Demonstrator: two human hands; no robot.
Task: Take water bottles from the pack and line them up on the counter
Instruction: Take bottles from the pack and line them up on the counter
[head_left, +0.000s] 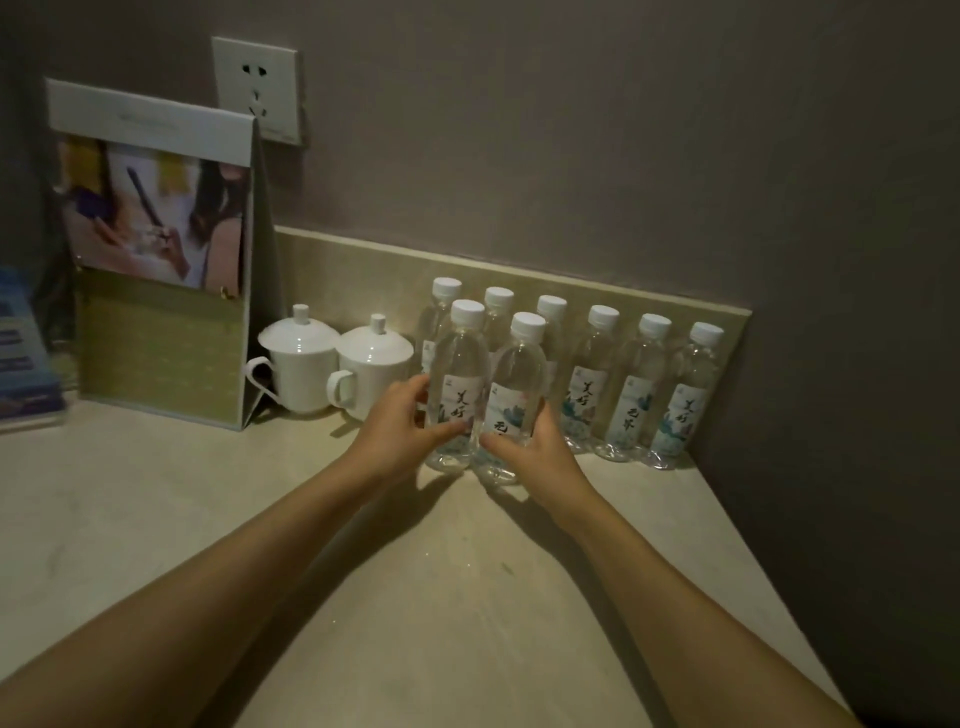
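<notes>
Two bottles going down in front of the back row, one in each hand.

I'm holding the left front bottle (459, 384) with my left hand (402, 431), fingers (451, 429) curled round its lower body, and the right front bottle (514, 397) with my right hand (535, 447), fingers wrapping its base from the right side. Both are standing upright, long axis vertical, white caps up, labels facing me, touching each other on the tabletop (415, 597). I'm gripping low, likely to keep them steady while nudging them into line. Six more bottles (592, 374) are standing upright along the backsplash (363, 270), just behind. Two lidded white cups (332, 364) are sitting just left. No pack is showing in view.
</notes>
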